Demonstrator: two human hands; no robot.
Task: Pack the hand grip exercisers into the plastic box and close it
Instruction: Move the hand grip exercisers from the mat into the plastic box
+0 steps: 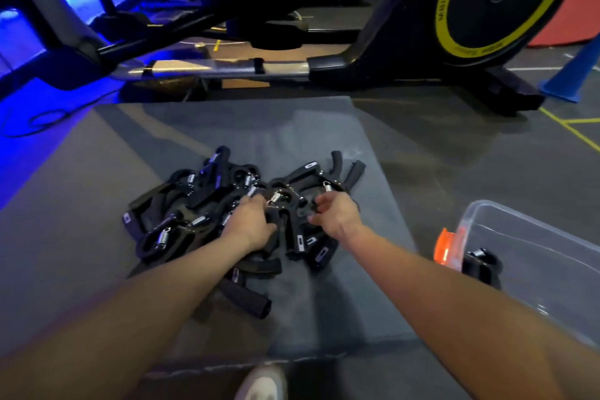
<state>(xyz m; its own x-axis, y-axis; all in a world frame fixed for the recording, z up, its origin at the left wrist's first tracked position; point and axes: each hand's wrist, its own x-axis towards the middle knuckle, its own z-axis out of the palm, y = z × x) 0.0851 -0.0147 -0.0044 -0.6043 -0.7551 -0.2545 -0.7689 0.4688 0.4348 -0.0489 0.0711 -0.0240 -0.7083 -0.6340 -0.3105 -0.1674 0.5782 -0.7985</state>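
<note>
A pile of several black hand grip exercisers point(207, 204) with silver springs lies on a grey mat point(324, 140). My left hand point(250, 221) is closed around one exerciser in the middle of the pile. My right hand point(337, 211) curls its fingers on another exerciser at the pile's right side. The clear plastic box point(535, 237) stands open on the floor to the right, with an orange latch point(446, 245) on its near end. One black exerciser point(482, 265) lies inside it.
An exercise machine point(373, 52) with a yellow-ringed flywheel point(493, 0) stands just beyond the mat. A blue cone point(571, 75) sits at the far right. Blue light falls on the floor at left. My shoe point(263, 383) shows at the bottom edge.
</note>
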